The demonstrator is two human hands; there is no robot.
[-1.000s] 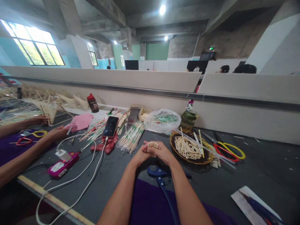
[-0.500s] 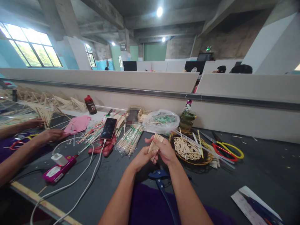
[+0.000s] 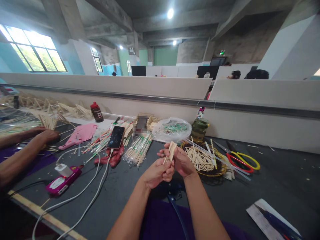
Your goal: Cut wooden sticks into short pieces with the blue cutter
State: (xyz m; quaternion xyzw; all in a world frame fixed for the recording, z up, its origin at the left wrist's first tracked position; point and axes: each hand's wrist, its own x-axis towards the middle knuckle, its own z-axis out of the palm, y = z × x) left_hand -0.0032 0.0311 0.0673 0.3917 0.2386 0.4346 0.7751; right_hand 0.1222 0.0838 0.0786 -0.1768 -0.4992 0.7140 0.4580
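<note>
My left hand (image 3: 158, 172) and my right hand (image 3: 183, 161) meet in front of me, both closed around a small bundle of short wooden sticks (image 3: 171, 150). The sticks point up and lean slightly; their lower ends are hidden by my fingers. Just right of my right hand stands a round yellow-rimmed basket (image 3: 223, 171) holding many cut sticks (image 3: 200, 158). Below my hands lies a blue-handled cutter (image 3: 176, 206), partly covered by my wrists. Beyond my left hand are plastic-wrapped chopsticks (image 3: 138, 150).
To the right lie scissors with red and yellow handles (image 3: 246, 161). A clear plastic bag (image 3: 172, 128) and a green jar (image 3: 200, 129) stand behind. On the left are a phone (image 3: 115, 137) with a white cable, a magenta power strip (image 3: 63, 180) and a co-worker's hands (image 3: 47, 135).
My hands have turned the stick bundle more upright, and it shows narrower. The co-worker's nearer hand has moved left, away from the pink cloth.
</note>
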